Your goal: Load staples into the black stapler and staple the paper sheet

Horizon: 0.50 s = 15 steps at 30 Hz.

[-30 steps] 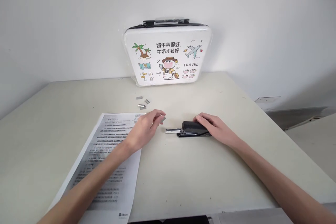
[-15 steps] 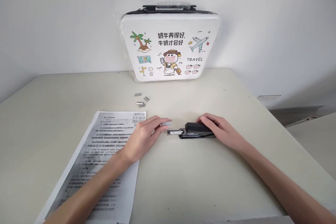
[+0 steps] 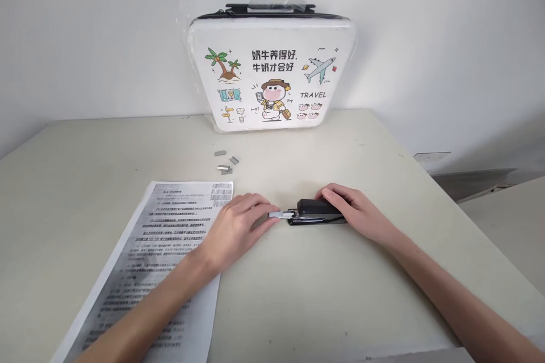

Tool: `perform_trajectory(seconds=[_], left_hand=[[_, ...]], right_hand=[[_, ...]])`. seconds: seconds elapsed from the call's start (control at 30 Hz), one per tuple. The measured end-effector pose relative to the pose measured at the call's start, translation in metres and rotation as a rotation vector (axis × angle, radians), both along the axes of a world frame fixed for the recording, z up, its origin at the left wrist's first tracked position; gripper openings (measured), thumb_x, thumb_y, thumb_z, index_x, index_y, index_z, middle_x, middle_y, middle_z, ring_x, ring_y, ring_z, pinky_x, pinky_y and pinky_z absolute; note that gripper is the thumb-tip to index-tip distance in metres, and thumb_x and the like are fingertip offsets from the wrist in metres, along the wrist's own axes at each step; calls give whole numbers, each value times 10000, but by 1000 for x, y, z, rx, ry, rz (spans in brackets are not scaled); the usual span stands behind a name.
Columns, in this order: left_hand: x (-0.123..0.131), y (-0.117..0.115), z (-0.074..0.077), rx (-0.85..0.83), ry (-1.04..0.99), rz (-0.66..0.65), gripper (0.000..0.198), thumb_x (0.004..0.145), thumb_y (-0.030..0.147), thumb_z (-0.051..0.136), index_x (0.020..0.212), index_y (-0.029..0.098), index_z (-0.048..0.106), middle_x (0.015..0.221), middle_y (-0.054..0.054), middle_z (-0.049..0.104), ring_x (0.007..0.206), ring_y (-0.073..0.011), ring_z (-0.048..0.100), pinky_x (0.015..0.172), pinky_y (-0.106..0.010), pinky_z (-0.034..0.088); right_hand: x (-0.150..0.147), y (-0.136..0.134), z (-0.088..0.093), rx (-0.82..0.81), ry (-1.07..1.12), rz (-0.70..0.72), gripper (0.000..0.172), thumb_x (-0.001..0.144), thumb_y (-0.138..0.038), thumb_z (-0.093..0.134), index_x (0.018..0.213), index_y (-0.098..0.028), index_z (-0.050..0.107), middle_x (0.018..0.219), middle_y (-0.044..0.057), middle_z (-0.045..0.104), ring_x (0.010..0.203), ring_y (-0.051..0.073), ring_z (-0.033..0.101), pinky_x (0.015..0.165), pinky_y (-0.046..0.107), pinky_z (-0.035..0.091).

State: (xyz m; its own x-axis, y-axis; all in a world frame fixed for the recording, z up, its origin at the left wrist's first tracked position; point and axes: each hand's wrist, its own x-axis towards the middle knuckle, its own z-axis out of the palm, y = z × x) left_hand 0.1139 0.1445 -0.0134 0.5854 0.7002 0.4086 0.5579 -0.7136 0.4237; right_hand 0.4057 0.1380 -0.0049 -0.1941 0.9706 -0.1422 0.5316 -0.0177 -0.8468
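Reference: stapler at clock centre, 12 o'clock toward the wall.

Progress: the stapler (image 3: 314,210) lies on the desk (image 3: 306,289), its tray (image 3: 288,215) drawn out toward 9 o'clock. A strip (image 3: 275,214) appears to be at the tray; full seating cannot be confirmed. Judged remaining: seat the strip and close the tray. Four loose strips (image 3: 223,168) lie at 10 o'clock, unused. The paper (image 3: 162,249) lies between 8 and 9 o'clock; no staple is visible in it. The case (image 3: 272,74) stands between 11 and 12 o'clock.

Left hand (image 3: 242,221): thumb and forefinger almost closed, pinching the strip at the tray's outer end. Right hand (image 3: 355,212): curled around the stapler's rear, at 3 o'clock.

Change: half a second earlier, the left hand held the strip above the tray, clear of it; now it is lowered to tray level. The right hand's grip is unchanged.
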Motion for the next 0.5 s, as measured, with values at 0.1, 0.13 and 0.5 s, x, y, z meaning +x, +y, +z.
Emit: perform_trajectory(seconds=[0.1,0.13,0.5], left_hand=[[1,-1,0,3,20,8,166,1045,299,622,1135,217,734,1041,-45,737,901,-196,689,829,-373,568],[2,-1,-1,-13,20,11,172,1047,304,616,1134,218,737,1042,-48,735,902,-198,690,827,-372,572],[-19,10,12,-309,20,-118,230,1003,387,683,1174,252,758,1068,-45,745,898,-190,708,798,-332,581]], right_hand=[[1,0,-2,3,5,0,460,1040,-609,407,911,-259,677,936,23,686,853,213,585,678,310,435],[2,0,-3,3,4,1,462,1040,-611,408,913,-260,679,936,23,687,848,212,585,679,310,437],[-2,-1,2,7,130,-45,423,1005,-616,504,885,-248,674,986,34,717,879,211,622,766,307,487]])
